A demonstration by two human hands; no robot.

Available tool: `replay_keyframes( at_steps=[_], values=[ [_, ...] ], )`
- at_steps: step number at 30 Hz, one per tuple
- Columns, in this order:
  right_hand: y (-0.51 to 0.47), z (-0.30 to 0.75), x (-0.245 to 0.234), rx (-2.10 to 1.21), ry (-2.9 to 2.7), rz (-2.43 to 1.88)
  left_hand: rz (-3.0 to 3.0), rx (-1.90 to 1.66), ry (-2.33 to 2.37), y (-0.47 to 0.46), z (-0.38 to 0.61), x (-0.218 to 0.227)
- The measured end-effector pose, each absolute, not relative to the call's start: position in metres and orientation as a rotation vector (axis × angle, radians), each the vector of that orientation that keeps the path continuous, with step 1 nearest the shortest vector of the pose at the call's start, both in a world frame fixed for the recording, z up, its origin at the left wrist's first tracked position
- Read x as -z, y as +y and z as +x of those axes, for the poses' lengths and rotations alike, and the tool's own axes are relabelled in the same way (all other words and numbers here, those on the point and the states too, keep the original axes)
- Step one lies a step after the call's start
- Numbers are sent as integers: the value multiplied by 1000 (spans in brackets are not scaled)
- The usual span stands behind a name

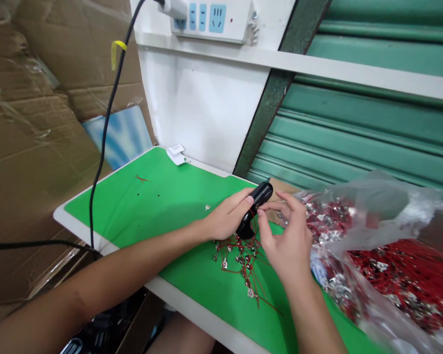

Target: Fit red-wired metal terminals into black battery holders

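Observation:
My left hand (231, 214) is wrapped around a black plastic casing (261, 194), which has a rounded upper end and a wider curved lower end. At the casing's right side, my right hand (286, 233) pinches a thin red wire (254, 219) between thumb and index finger, its other fingers raised. Whatever sits at the wire's end is too small to make out. Below both hands lies a loose heap of red wires with small metal contact pieces (243, 260) on the green mat (184, 206).
Clear plastic bags (376, 241) full of red wires with metal pieces stand at the right. A black cable (107, 118) hangs across the left side from a power strip (214, 19). Cardboard (40, 147) leans at the left, and a green shutter (354, 123) rises behind.

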State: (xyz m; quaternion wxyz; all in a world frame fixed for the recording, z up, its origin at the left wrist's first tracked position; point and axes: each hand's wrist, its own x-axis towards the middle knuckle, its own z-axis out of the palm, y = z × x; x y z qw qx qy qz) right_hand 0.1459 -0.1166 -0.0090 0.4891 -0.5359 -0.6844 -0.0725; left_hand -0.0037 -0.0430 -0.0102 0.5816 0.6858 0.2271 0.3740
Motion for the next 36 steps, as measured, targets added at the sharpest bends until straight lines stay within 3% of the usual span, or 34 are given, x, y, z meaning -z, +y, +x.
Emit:
replay_keyframes(
  at_steps=[8, 29, 36],
  values=[
    [-114, 145, 15, 379, -1686, -1283, 1707, -898, 473, -41, -2, 12],
    [-111, 146, 18, 261, -1659, -1348, 1687, -789, 629, -40, 2, 18],
    [-110, 144, 24, 380, -1669, -1392, 1665, -800, 644, -40, 4, 21]
  ],
)
